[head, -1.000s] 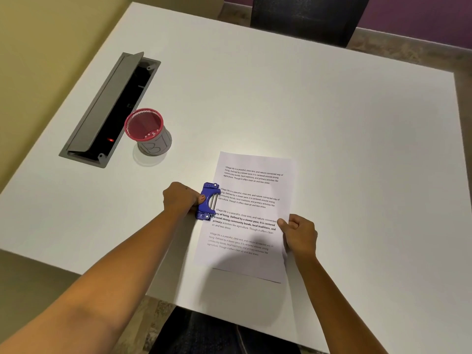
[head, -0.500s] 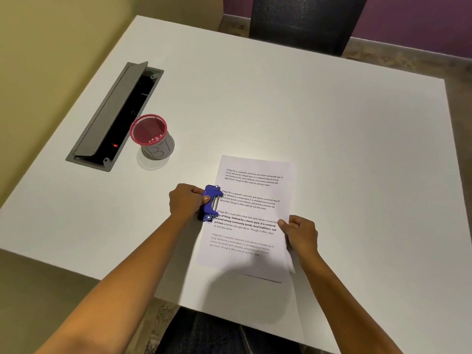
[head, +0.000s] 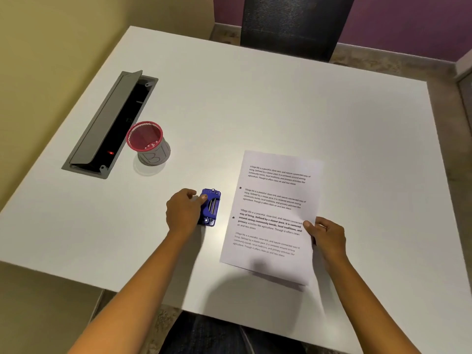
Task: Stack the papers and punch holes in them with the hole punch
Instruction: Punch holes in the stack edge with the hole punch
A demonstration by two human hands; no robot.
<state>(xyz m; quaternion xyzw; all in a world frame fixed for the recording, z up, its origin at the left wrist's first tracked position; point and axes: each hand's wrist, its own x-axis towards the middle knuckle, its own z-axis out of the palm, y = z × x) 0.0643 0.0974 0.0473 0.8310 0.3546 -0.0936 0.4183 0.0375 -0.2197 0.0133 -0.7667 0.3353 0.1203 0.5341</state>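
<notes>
White table surface carries the papers, which now lie clear of the blue hole punch; half a second ago their left edge sat inside its slot, and two dark holes now show along that edge. Left hand is curled over the punch, while right hand pinches the stack's right edge. Punching appears complete. Pink cup stands well apart.

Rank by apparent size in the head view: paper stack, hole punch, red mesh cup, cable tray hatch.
1. paper stack
2. cable tray hatch, long but narrow, and farther away, so its place behind the paper is unsure
3. red mesh cup
4. hole punch, smallest, partly hidden by the left hand
</notes>
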